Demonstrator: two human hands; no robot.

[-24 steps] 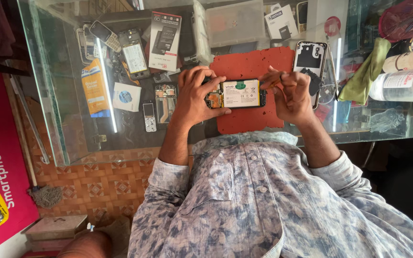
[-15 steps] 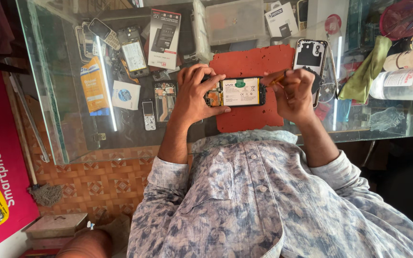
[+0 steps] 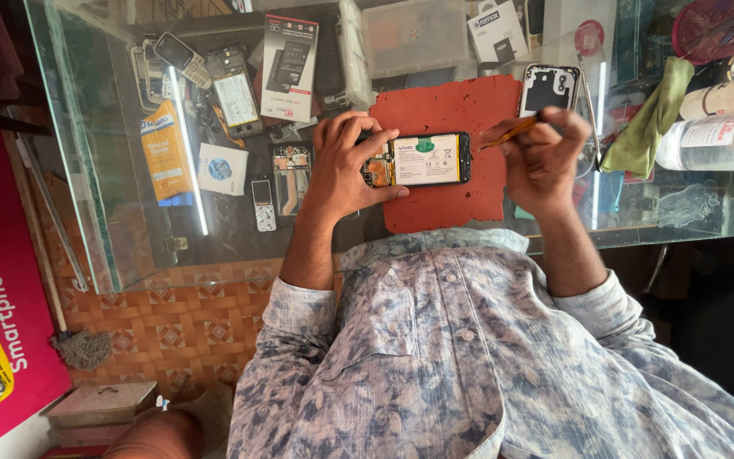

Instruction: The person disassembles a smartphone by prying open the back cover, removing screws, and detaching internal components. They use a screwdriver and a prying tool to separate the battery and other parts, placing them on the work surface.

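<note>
Right hand (image 3: pixel 545 157) now off the opened phone (image 3: pixel 422 159) — phone's long axis sideways.

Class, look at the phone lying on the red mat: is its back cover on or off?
Off. The phone shows its bare battery and circuit board, with the left hand steadying it on the red mat.

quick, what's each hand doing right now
Left hand: closed around the end of the opened phone, holding it on the red mat.
Right hand: closed on a thin orange tool, tip beside the phone.
</note>
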